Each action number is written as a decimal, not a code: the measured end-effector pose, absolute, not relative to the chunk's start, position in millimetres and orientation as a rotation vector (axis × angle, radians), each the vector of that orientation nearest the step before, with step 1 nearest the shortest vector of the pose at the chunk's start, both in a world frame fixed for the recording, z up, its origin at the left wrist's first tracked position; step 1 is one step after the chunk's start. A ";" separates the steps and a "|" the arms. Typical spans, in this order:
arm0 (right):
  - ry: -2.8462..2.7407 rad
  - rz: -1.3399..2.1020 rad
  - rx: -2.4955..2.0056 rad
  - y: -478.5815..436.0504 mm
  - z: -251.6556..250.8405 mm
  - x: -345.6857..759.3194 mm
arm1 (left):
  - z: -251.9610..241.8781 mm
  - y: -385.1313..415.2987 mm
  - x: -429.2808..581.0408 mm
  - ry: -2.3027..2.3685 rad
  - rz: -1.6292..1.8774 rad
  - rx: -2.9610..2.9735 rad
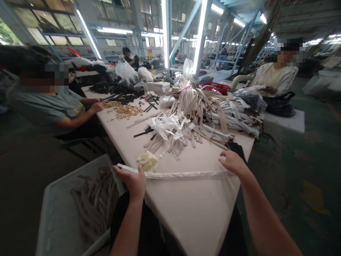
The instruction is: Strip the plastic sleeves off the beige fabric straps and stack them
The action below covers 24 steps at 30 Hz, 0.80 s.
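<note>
Left hand [130, 182] is clamping one end of a long white strap [183, 174], fingers curled over it at the near corner of the bench [197, 220]. Right hand [231, 163] is hovering at the other end, fingers spread and curving down at the bench's right edge. It is touching or just above the strap; cannot tell whether it is gripping. The hands are well apart, and the strap is lying stretched between them across the bench's near end.

Just beyond the strap, a crumpled cream cloth [147, 161] is lying close to the left hand. Farther up the bench, a large heap of beige straps [186, 106] is fanning out, tangled with white plastic film [165, 126]. Bundled straps in plastic [234, 115] are lying to its right.

A gray bin [64, 217] is standing below the bench at the left, just beside the left hand, holding a loose pile of beige straps [96, 199].

Brass fittings [124, 110] are lying scattered on the bench's left side, with black strips [114, 89] heaped beyond them. A red basket [214, 87] is sitting near the far end.

A co-worker in a gray T-shirt [45, 113] is sitting at the left, one hand [97, 106] resting near the brass fittings. Another co-worker in a cream top [277, 76] is sitting at the right, working over a black bag [279, 105].
</note>
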State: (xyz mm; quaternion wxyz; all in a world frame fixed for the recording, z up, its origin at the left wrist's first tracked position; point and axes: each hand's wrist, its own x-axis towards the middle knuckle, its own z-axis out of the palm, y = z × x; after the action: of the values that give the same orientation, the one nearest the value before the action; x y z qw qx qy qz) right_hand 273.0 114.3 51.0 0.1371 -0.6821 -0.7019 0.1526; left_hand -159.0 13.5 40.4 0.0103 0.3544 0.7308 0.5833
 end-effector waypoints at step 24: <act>-1.607 0.978 -1.646 115.4 35.0 142.6 | 1.1 118.3 -49.1 2.162 1.051 1.715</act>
State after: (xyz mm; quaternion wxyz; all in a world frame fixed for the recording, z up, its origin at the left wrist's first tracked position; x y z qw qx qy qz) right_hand 142.6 115.4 35.0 0.3153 -0.6249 -0.6100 0.3713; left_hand -49.1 118.3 1.1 0.0940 0.5780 0.7290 0.3544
